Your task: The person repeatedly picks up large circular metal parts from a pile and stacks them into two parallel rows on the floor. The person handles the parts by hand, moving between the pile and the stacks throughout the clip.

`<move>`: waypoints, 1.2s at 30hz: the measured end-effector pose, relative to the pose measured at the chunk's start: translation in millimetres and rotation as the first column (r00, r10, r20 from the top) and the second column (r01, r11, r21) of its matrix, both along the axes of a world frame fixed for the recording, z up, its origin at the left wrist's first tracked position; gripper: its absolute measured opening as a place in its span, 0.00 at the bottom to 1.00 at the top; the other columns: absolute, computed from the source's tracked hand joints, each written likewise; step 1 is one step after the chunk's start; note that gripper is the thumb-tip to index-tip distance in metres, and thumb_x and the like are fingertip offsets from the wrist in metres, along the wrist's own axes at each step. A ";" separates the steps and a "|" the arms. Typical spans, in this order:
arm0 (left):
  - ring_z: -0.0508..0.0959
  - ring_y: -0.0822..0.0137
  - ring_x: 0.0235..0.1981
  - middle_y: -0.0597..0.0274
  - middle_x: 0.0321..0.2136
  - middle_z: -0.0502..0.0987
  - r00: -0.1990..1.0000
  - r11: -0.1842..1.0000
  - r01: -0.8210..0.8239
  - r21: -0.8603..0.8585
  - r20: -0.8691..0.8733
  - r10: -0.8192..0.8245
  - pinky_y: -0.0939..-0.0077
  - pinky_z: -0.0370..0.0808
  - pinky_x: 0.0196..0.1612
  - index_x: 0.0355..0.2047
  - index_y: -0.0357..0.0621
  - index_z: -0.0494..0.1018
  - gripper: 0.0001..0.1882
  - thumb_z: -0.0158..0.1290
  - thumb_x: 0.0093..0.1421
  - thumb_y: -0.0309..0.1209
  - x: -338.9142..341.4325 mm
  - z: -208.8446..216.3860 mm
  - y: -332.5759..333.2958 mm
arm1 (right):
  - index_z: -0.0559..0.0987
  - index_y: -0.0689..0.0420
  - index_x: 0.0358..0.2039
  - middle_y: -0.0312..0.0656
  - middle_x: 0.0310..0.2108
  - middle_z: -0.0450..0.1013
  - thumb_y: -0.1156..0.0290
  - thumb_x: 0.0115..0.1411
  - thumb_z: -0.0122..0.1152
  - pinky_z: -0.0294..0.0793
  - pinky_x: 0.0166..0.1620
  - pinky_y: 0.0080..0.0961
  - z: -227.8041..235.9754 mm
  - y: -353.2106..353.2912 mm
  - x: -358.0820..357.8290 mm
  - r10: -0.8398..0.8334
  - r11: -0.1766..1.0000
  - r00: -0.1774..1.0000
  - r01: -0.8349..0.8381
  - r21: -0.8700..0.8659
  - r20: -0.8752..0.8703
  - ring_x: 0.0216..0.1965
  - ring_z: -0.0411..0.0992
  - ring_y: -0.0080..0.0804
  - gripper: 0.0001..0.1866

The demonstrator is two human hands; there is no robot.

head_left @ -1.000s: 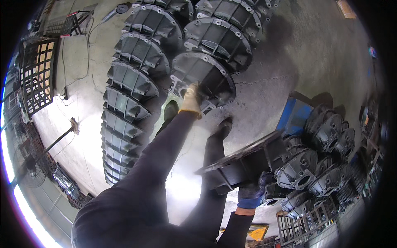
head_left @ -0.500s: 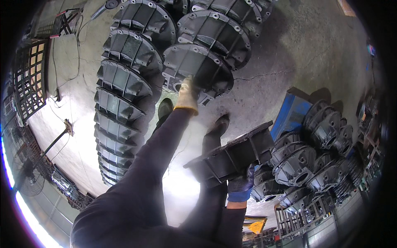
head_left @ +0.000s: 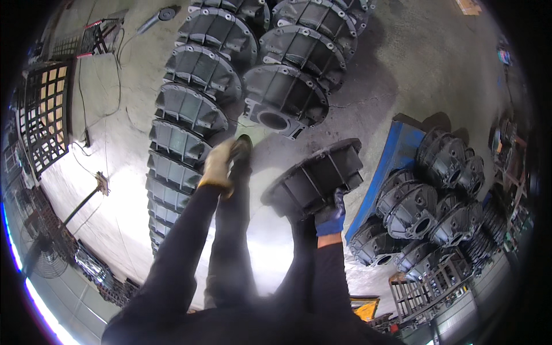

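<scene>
My right hand [head_left: 330, 217], in a dark glove with a blue cuff, grips the edge of a dark metal bell housing [head_left: 316, 179]. The housing hangs tilted in front of my legs, off the floor. My left hand [head_left: 217, 167], in a cream glove with a yellow cuff, is beside my left shoe, close to the left row of housings [head_left: 192, 109]. Its fingers are smeared by motion, and I see nothing in it. Ahead lies the nearest housing of the right row [head_left: 284, 95], its round opening toward me.
More housings are piled on the right, beside a blue panel [head_left: 397, 152]. A metal rack [head_left: 431, 282] stands nearer on that side. At the left are a black grid frame [head_left: 46, 115], a fan [head_left: 49, 259] and loose cables on the concrete floor [head_left: 368, 69].
My left hand has come off the nearest right-row housing and moved left and nearer to me. The housing in my right hand has risen a little in view and turned slightly.
</scene>
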State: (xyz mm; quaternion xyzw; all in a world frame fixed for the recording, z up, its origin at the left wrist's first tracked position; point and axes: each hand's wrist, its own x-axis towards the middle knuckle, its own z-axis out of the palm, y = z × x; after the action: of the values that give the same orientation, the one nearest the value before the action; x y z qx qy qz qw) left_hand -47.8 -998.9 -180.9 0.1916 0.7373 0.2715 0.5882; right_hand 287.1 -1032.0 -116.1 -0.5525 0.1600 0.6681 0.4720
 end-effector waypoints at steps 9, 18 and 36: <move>0.78 0.65 0.38 0.60 0.39 0.77 0.689 0.587 -0.664 -0.463 -0.074 0.721 0.69 0.74 0.46 0.43 0.37 0.73 0.23 0.53 0.61 0.47 -126.0 218.6 -258.8 | 0.74 0.46 0.55 0.42 0.55 0.71 0.48 0.62 0.51 0.64 0.59 0.55 -68.7 -10.6 -65.8 -0.087 0.996 0.984 0.087 -0.008 -0.157 0.56 0.67 0.49 0.25; 0.80 0.60 0.36 0.54 0.35 0.79 0.805 0.571 -0.526 -0.630 -0.151 0.574 0.68 0.78 0.44 0.46 0.34 0.72 0.18 0.51 0.61 0.35 -179.2 213.5 -436.4 | 0.78 0.44 0.48 0.38 0.55 0.71 0.50 0.59 0.53 0.61 0.60 0.49 -172.7 -16.2 -129.6 -0.309 0.951 0.950 0.310 0.013 -0.052 0.56 0.66 0.45 0.21; 0.81 0.52 0.36 0.47 0.40 0.78 0.799 0.451 -0.512 -0.731 -0.213 0.562 0.65 0.81 0.39 0.48 0.28 0.71 0.20 0.49 0.63 0.34 -191.4 150.8 -443.7 | 0.79 0.49 0.47 0.42 0.50 0.75 0.52 0.59 0.51 0.66 0.58 0.46 -273.4 -12.6 -203.6 -0.298 0.831 0.827 0.471 0.297 -0.477 0.50 0.72 0.45 0.21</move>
State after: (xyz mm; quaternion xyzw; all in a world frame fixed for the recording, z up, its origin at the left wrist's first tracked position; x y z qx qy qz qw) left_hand -239.2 -1442.6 -30.1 -0.3239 0.7839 0.1139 0.5173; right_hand 83.6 -1044.6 -389.4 -0.2455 0.2250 0.6753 0.6581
